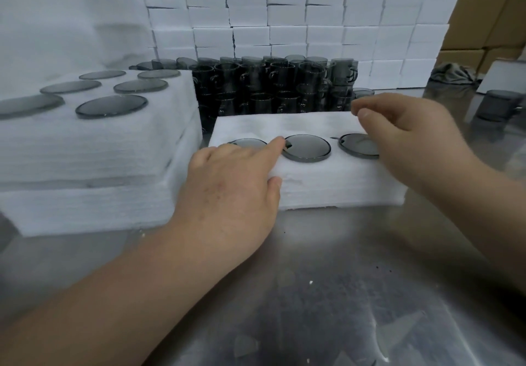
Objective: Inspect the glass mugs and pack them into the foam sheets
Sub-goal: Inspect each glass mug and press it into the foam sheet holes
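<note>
Snugly in the foam block (pixel 313 189), three mugs (pixel 307 148).

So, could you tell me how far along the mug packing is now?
Done: the left foam stack holds six mugs seated in its top sheet. In hand: the front foam block has three mugs in its holes; the left hand rests on it, the right hand is above the rightmost mug. Left: many loose mugs wait behind.
</note>
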`<state>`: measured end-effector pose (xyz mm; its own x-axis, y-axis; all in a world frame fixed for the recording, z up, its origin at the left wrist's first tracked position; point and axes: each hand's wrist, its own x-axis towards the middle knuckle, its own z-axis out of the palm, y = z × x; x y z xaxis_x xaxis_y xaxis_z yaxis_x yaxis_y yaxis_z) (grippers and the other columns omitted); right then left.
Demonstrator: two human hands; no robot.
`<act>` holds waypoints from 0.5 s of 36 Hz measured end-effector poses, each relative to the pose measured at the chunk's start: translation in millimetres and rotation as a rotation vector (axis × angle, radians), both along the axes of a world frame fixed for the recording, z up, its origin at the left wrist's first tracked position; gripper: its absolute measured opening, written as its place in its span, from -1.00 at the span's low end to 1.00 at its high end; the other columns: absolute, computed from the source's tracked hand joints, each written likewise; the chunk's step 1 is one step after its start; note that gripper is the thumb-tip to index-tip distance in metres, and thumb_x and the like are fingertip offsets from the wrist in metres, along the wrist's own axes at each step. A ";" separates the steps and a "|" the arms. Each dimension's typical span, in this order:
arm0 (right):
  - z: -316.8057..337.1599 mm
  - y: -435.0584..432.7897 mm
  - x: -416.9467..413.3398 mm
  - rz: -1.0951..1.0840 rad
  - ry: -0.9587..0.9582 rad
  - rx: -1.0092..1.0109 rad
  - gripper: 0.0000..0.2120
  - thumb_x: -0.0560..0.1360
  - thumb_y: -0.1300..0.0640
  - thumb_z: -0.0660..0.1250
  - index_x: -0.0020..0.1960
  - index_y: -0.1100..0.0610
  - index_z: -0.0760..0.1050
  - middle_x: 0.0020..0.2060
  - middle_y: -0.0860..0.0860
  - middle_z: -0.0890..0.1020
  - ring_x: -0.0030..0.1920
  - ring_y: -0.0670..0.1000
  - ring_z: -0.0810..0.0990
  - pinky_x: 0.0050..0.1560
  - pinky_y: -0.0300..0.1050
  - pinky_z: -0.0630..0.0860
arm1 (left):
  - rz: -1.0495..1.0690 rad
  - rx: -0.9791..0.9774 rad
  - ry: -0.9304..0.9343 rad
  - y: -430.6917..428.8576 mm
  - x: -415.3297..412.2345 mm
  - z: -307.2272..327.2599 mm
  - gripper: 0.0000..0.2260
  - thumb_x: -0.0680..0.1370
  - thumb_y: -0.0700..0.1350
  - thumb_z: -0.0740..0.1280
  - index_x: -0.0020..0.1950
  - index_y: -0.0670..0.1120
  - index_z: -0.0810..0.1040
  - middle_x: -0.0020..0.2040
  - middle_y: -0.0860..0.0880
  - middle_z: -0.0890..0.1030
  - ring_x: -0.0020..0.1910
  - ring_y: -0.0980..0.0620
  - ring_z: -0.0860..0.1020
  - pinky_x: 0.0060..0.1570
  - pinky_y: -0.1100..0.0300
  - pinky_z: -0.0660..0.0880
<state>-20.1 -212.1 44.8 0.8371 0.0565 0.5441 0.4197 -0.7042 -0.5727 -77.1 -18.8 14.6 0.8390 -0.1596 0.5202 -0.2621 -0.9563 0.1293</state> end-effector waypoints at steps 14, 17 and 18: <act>55.9 132.3 -20.7 0.452 -0.110 -0.431 -0.54 0.54 -0.05 0.17 0.43 -0.06 0.25 0.31 -0.09 0.43 0.25 -0.08 0.41 0.13 -0.23 0.30 | 0.058 0.031 0.018 0.1 1.7 1.9 -0.77 0.54 0.04 0.05 -0.11 -0.05 0.42 -0.17 -0.02 0.48 -0.07 -0.06 0.47 -0.09 0.11 0.27; 64.0 153.6 -2.1 0.424 -0.075 -0.530 -0.62 0.56 0.02 0.11 0.36 -0.01 0.33 0.25 -0.06 0.47 0.21 -0.03 0.43 0.04 -0.20 0.33 | 0.036 -0.002 0.025 -1.1 -0.6 3.9 -0.76 0.55 0.01 0.12 0.14 -0.02 0.46 0.01 -0.03 0.53 0.04 -0.08 0.46 0.05 0.04 0.30; 67.7 156.3 5.9 0.397 -0.063 -0.568 -0.64 0.56 0.06 0.09 0.34 0.03 0.35 0.25 -0.03 0.47 0.21 -0.01 0.43 0.03 -0.20 0.33 | 0.027 -0.002 0.022 -1.2 -1.0 4.7 -0.74 0.56 0.01 0.13 0.19 0.00 0.45 0.06 -0.02 0.54 0.07 -0.09 0.45 0.07 0.04 0.29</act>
